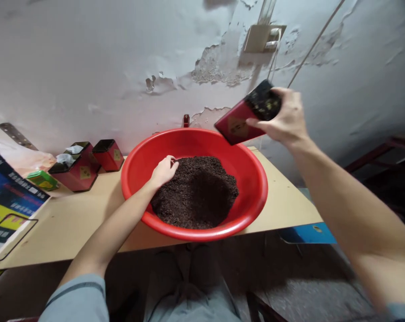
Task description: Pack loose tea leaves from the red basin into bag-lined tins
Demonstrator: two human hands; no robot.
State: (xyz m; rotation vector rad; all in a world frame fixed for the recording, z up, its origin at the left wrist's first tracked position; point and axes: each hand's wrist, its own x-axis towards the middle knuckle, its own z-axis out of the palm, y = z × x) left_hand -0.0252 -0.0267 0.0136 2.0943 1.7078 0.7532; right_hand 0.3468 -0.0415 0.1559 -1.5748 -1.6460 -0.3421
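A large red basin stands on the table and holds a heap of dark, crumbly soil-like material. My left hand is at the left edge of the heap, inside the basin, its fingers curled; whether anything is between them is hidden. Above the basin's right rim, my right hand grips a red box-shaped container with a dark bottom. The container is tilted, its lower end pointing down and left over the rim. Its opening is not visible, and the hand is slightly blurred.
On the left of the wooden table stand more red containers, some with plastic in them, a green packet and a printed sheet. Behind is a peeling wall with a socket box. A blue surface lies at lower right.
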